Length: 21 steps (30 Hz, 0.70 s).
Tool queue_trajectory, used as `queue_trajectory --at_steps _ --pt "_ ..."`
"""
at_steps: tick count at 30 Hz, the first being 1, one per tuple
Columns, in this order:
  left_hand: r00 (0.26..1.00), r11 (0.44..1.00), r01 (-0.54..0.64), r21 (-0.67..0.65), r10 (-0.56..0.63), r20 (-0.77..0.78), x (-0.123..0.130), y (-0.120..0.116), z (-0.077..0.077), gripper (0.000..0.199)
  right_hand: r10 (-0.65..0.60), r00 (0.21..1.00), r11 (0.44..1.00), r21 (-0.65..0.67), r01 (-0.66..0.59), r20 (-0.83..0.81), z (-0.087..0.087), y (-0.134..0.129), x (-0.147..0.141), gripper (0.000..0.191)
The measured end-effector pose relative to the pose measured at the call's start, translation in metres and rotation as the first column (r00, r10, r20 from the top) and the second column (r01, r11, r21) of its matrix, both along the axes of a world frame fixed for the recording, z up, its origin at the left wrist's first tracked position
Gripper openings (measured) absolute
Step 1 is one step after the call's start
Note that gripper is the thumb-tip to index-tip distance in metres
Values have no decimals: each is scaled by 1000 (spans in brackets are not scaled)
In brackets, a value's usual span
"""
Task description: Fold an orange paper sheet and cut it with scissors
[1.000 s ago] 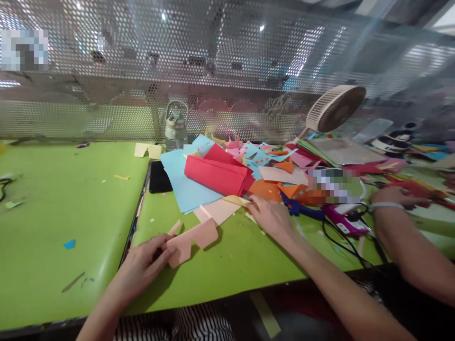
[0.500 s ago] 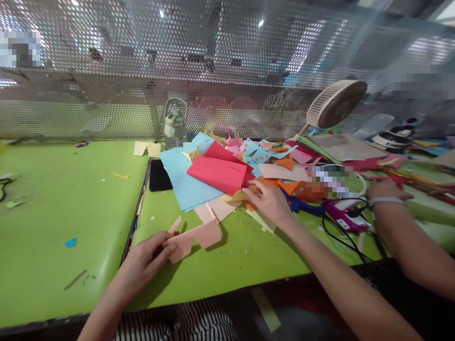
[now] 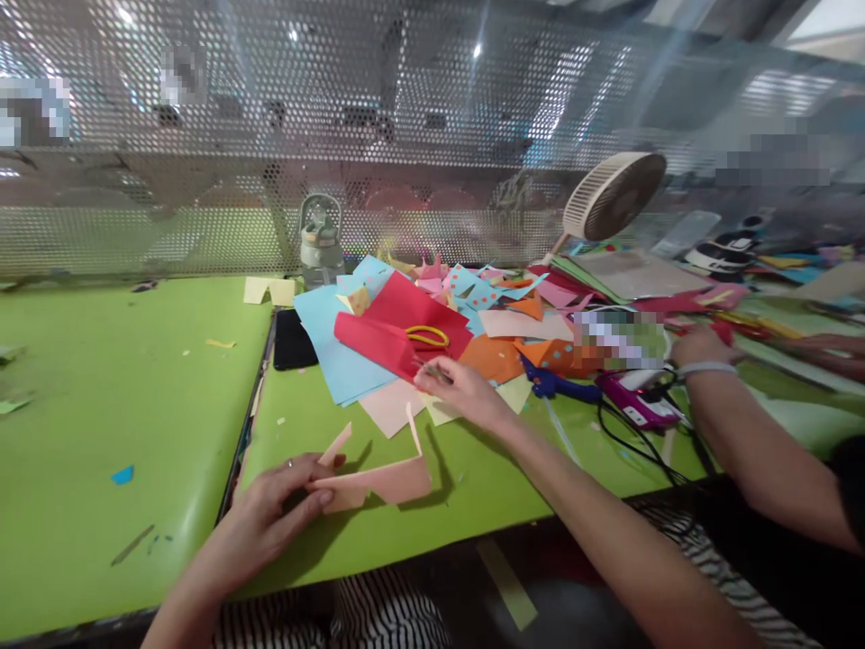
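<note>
My left hand (image 3: pixel 297 496) pinches one side of a pink paper glasses cut-out (image 3: pixel 398 479), held just above the green table with its two arms sticking up. My right hand (image 3: pixel 463 389) is closed at the near edge of a red paper sheet (image 3: pixel 368 342), part of which curls over. Between its fingers is a thin, dark, metal-like part, seemingly the blades of scissors whose yellow handle loop (image 3: pixel 427 336) lies on the red paper; the fingers partly hide it. Light blue sheets (image 3: pixel 351 383) and a pale pink sheet (image 3: pixel 392 410) lie under the red one.
A black phone (image 3: pixel 294 341) and a water bottle (image 3: pixel 321 248) stand left of the paper heap. Rightward are a blue glue gun (image 3: pixel 558 386), a purple power strip (image 3: pixel 639 401) with cables, and a fan (image 3: pixel 614 194). Another person's arm (image 3: pixel 743 406) reaches in at right.
My right hand has moved left and slightly nearer along the red paper. The red sheet is now curled back and the yellow loop shows. My left hand has tilted the pink cut-out.
</note>
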<state>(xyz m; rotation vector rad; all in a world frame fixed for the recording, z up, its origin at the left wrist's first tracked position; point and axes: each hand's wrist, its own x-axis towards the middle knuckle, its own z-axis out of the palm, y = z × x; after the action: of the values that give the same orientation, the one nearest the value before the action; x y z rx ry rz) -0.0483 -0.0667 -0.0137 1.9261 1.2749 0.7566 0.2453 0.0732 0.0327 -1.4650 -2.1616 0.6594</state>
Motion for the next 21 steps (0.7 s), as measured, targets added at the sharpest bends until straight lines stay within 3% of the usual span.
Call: queue_trajectory --at_steps 6,14,18,21 --pt "997 995 -78 67 78 -2 -1 2 -3 31 171 967 984 13 -176 188 -11 -31 13 29" --pt "928 928 -372 -17 371 -20 -12 2 7 48 159 929 944 224 -242 334 -34 -49 28 16" --pt "894 894 -449 -10 449 -2 -20 7 1 67 156 930 912 314 -265 334 -31 -54 32 14" --pt "864 864 -502 35 503 -3 -20 8 -3 68 110 952 903 372 -215 284 -20 -47 49 23"
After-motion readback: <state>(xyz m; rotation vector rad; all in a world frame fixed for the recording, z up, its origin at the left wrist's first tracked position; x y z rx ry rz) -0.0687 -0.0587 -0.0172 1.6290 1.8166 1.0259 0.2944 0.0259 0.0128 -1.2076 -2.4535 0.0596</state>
